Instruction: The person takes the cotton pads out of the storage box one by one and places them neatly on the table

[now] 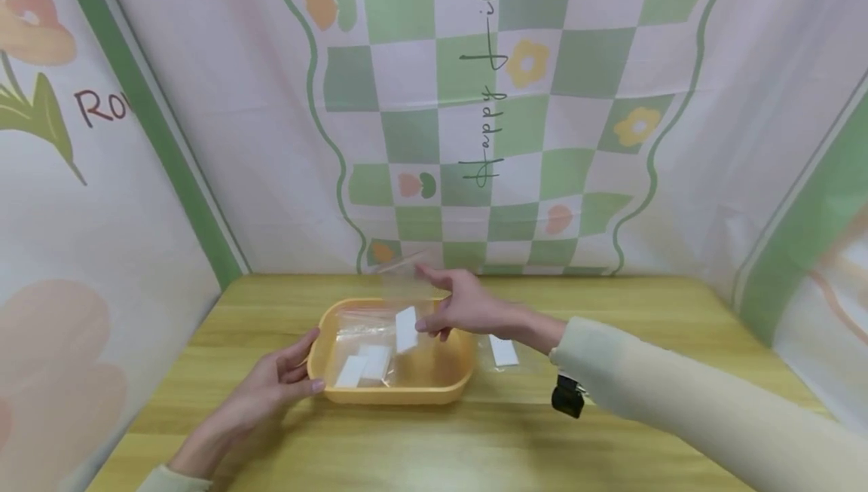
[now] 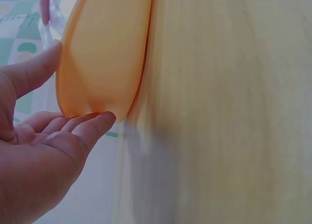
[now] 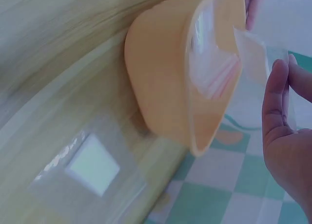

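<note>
A yellow-orange basin (image 1: 393,395) stands on the table, holding clear zip bags (image 1: 369,326) with white cards inside. My left hand (image 1: 271,386) holds the basin's left end; in the left wrist view its thumb is at the rim and its fingers (image 2: 92,129) lie against the outer wall. Above the basin's right half, my right hand (image 1: 468,305) pinches a clear bag with a white card (image 1: 406,329) in it. The right wrist view shows that card (image 3: 253,56) beside the right hand's fingertips. Another bagged white card (image 1: 503,350) lies on the table right of the basin, partly behind the right wrist.
The wood-grain table (image 1: 420,447) reaches back to a hanging cloth (image 1: 468,123) with green checks and flowers. Printed cloth also hangs on the left and right. A black device (image 1: 567,397) is strapped at my right wrist.
</note>
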Available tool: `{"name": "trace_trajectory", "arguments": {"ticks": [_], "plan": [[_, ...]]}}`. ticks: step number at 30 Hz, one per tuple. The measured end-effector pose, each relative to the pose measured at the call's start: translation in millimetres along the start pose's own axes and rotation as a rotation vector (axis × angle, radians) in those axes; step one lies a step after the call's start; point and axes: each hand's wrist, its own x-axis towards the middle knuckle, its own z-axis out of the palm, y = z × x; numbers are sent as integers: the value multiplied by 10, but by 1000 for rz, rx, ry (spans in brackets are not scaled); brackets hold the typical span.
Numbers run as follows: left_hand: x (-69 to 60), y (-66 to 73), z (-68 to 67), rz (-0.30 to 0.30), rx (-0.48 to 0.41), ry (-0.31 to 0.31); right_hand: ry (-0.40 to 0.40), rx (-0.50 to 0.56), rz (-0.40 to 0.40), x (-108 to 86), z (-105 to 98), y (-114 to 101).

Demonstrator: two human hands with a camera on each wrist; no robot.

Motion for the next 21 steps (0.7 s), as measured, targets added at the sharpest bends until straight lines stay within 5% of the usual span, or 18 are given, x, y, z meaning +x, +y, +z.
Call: {"name": "trace_trajectory", "arguments": {"ticks": [21], "plan": [[-3,-15,6,-3,2,19,109,-27,37,-731,-982,362]]}}
